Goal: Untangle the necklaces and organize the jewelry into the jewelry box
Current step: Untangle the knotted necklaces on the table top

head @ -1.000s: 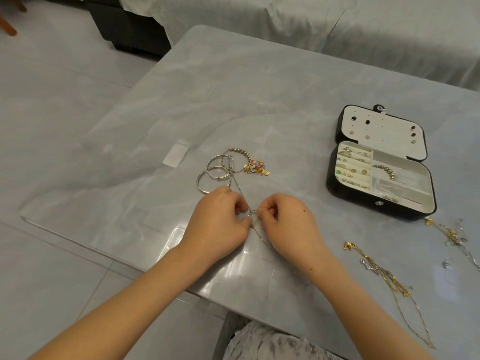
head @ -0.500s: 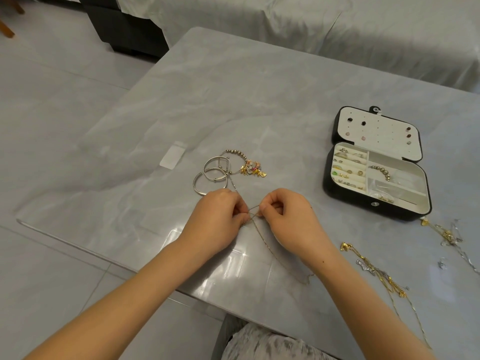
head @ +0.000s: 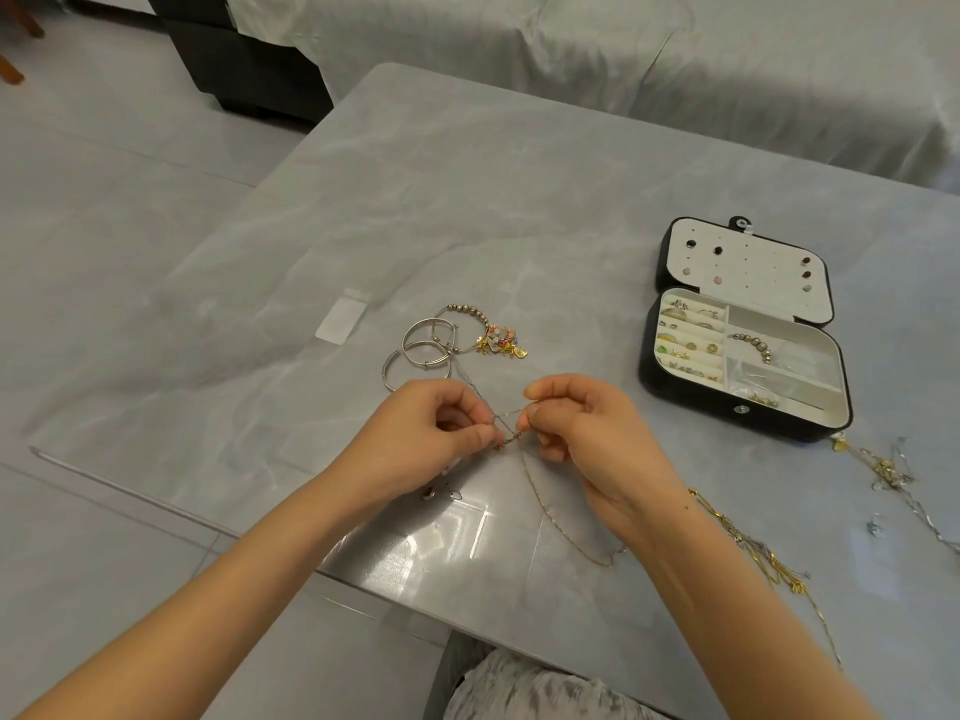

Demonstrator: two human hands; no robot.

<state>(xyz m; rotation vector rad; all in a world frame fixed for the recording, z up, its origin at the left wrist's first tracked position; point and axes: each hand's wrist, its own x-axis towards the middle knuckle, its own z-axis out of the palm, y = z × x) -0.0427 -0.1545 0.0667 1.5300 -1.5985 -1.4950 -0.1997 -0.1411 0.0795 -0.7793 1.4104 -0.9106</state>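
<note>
My left hand (head: 426, 439) and my right hand (head: 587, 433) both pinch a thin gold necklace chain (head: 550, 511) just above the grey table. A short crossed stretch of chain spans the gap between the fingertips; the rest trails down toward my right wrist. The black jewelry box (head: 670, 376) lies open at the right, with rings, a beaded bracelet and stud earrings inside. Silver bangles (head: 421, 350) and a charm bracelet (head: 493, 343) lie beyond my left hand. A gold necklace (head: 748, 548) lies by my right forearm.
A tangle of gold and silver chains (head: 893, 475) lies at the right edge, below the box. A small clear packet (head: 340, 319) sits left of the bangles. Two small pieces (head: 441, 493) lie under my left wrist. The table's near edge (head: 208, 527) runs under my forearms.
My hands have drawn slightly apart, and the chain now shows stretched and crossed between the fingertips, with more of its length trailing out toward my right wrist.
</note>
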